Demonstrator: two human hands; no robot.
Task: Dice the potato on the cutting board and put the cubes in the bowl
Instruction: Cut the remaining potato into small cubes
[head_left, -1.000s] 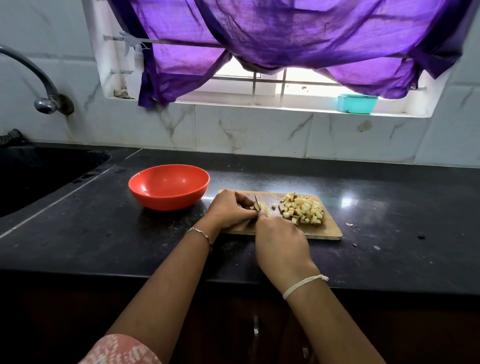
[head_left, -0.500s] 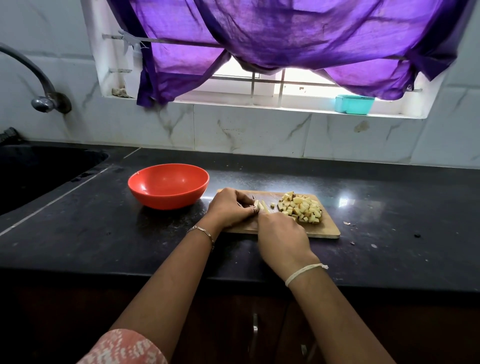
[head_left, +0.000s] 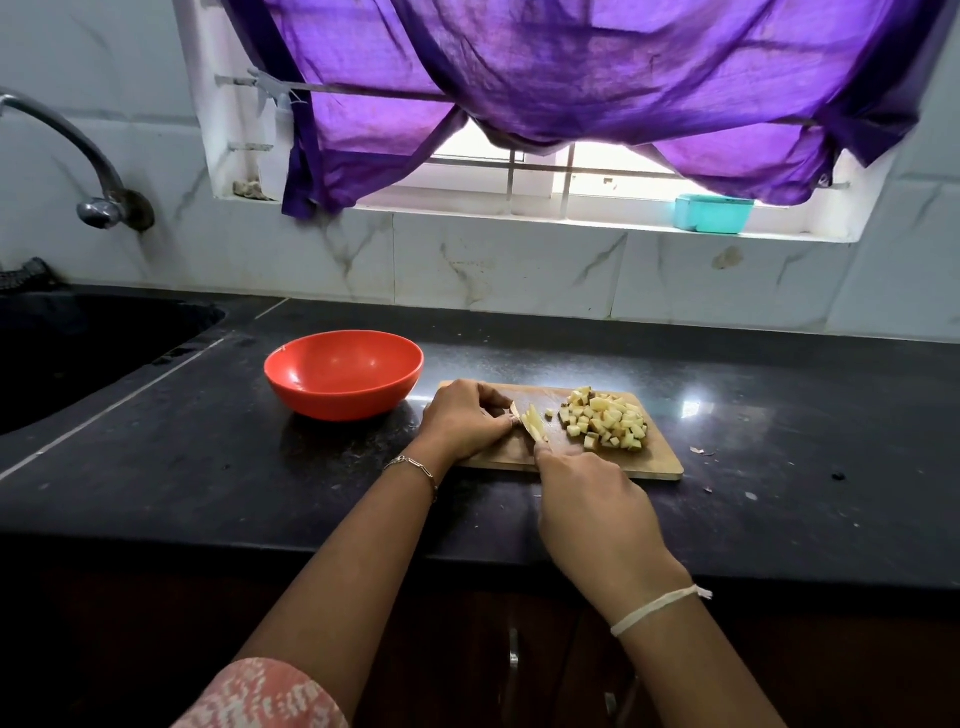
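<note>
Dicing looks nearly done: the left hand (head_left: 465, 418) pinches the last pale potato strips (head_left: 533, 425) on the wooden cutting board (head_left: 660, 462), and the right hand (head_left: 592, 504) curls round a mostly hidden knife (head_left: 517, 411). Next come short crosscuts, fingertips tucked. Skin-flecked cubes (head_left: 605, 421) sit heaped on the board; the orange bowl (head_left: 337, 402) holds none

Purple curtain (head_left: 571, 78), marble-tiled wall (head_left: 498, 260)

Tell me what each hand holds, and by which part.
Left hand holds the uncut potato piece by its left end. Right hand grips the knife by its handle, hidden under the fist; only the blade tip shows.
</note>
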